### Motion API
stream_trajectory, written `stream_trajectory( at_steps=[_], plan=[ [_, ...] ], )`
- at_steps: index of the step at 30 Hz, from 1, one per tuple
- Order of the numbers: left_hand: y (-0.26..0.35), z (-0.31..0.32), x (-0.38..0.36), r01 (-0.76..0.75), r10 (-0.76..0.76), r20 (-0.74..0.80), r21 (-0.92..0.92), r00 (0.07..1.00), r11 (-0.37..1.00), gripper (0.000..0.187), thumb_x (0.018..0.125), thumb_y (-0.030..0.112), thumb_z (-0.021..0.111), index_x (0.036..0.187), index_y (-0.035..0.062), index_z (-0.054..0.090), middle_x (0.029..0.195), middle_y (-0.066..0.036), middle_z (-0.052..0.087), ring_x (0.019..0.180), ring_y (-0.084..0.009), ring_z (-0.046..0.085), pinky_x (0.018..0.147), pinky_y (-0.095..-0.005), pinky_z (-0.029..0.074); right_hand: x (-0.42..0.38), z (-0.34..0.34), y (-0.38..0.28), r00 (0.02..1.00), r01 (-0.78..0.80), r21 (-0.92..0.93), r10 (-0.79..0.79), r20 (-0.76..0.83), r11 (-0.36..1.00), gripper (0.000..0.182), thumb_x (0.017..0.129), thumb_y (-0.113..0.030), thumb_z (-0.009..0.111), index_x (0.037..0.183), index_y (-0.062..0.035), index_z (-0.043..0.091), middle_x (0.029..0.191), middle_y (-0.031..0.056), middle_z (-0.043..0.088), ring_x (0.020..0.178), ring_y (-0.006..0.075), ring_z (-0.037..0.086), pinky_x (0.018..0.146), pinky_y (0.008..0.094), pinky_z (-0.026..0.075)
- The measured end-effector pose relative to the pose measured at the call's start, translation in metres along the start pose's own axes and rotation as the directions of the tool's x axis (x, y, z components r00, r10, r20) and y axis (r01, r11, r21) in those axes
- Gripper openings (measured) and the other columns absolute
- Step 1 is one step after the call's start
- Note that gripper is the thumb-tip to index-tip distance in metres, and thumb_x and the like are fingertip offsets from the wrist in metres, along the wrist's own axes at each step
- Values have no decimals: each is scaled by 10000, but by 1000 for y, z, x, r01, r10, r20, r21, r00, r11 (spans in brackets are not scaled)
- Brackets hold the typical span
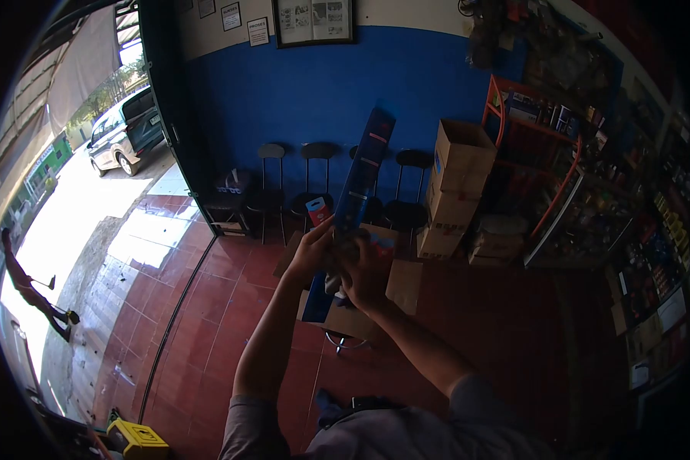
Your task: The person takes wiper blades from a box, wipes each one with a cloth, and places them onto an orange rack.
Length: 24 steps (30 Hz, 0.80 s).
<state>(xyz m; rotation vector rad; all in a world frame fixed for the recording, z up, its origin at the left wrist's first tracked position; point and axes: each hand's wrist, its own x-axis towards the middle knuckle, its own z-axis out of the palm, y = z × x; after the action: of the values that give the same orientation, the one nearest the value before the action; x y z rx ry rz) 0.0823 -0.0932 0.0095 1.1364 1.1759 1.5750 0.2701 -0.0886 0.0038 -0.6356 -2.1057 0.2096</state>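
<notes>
A long, flat, dark blue strip (366, 165) with several pale and reddish bands across it slants upward in front of me. My left hand (313, 249) is closed on its lower left edge. Around the strip's lower end, the fingers of my right hand (364, 274) are curled; shadow hides exactly what they grip. A small red and pale blue packet (318, 211) shows just above my left hand. Beneath both hands stands an open cardboard box (402, 287) with its flaps spread, and a blue piece (316, 303) lies at its left side.
Several black chairs (317, 152) line the blue wall. Stacked cartons (452, 180) and an orange-framed shelf (540, 134) stand to the right. A stool (345, 343) is under the box. At the left, another person (34, 287) is outside, near a parked car (126, 134). A yellow case (136, 439) sits at lower left.
</notes>
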Motion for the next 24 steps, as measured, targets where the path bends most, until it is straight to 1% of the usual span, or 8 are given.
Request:
stream_trajectory(
  at_steps=[3,7,11,16,18,21,22,24],
  plan=[
    [18,-12,5,-49,47,42,36,998,998,444,1098,251,502,1494,53,530,1299,-51,655,1179,-100,574,1025,-251,440,31,-13,5,998,65,19,-65,-19,998,628,760,-54,779,1353,-229,670,1432,173,462,1304,391,502,1047,476,463],
    [45,-6,-5,114,-107,80,-79,991,990,474,1110,321,475,1487,37,528,1287,-76,663,1143,-137,609,1011,-287,475,72,-23,13,957,160,48,-143,-252,986,519,829,-95,775,1329,-151,648,1308,173,564,1205,373,590,954,439,516],
    [20,-1,-14,-188,153,136,302,979,935,489,1081,234,562,1513,18,487,1261,-62,678,1108,-119,623,959,-278,497,124,-40,25,884,45,178,44,-466,983,408,914,-165,752,1285,-69,610,1158,186,618,1121,396,614,931,480,512],
    [17,-6,-30,-91,54,150,247,987,965,479,1057,141,584,1519,48,495,1264,-54,679,1120,-101,602,977,-286,485,200,-71,75,853,-6,23,17,-522,1000,336,930,-224,757,1207,-59,663,1184,170,633,1095,371,641,912,449,520],
    [16,-11,-34,9,-53,166,258,985,966,472,1059,139,575,1518,58,501,1254,-47,684,1122,-92,598,984,-287,481,219,-79,86,777,-60,-127,-34,-628,990,321,922,-260,766,1172,-66,713,1159,163,627,1089,354,635,910,450,519],
    [29,-8,-29,-64,4,161,374,987,925,462,1061,137,568,1511,51,507,1243,-51,688,1124,-93,602,989,-281,476,211,-65,84,832,-121,-134,27,-553,984,326,922,-277,756,1185,-85,738,1218,174,590,1128,372,599,953,468,505],
    [26,-9,-22,-60,0,161,371,987,927,462,1061,137,568,1511,51,507,1243,-51,688,1124,-93,602,989,-281,476,197,-60,73,864,-56,-198,-52,-501,979,317,921,-266,756,1181,-86,746,1193,174,589,1125,372,593,950,481,503],
    [20,-12,-7,-84,60,81,341,995,936,457,1059,131,563,1503,40,512,1254,-57,682,1125,-93,605,992,-272,474,166,-30,60,889,-14,-41,-6,-457,999,329,906,-214,760,1209,-88,735,1183,178,585,1114,377,591,953,475,487]
  ],
)
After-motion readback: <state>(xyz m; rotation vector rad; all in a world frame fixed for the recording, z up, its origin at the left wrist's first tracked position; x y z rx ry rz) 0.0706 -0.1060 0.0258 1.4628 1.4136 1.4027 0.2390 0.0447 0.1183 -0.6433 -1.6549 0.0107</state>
